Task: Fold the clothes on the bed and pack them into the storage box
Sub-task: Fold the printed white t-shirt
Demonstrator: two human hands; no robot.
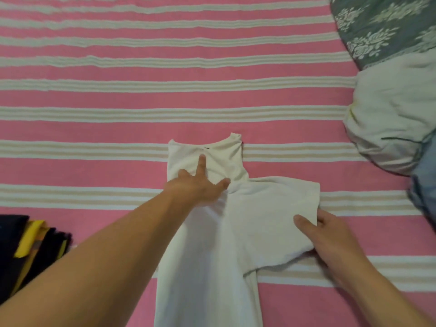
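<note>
Pink, white-striped bedsheet [118, 95] under white shirt [212, 244]; grey floral pillow [382, 27] far right

I see a white T-shirt [212, 232] lying flat on the pink-and-white striped bed sheet [118, 95], neckline pointing away from me, its body running down out of view at the bottom. Its left side is already folded inward; the right short sleeve sticks out to the side. At the lower left lies a dark and yellow stack of clothes [26, 246]. At the right edge sit a pale garment [389, 119] and a blue denim piece [424, 192].
</note>
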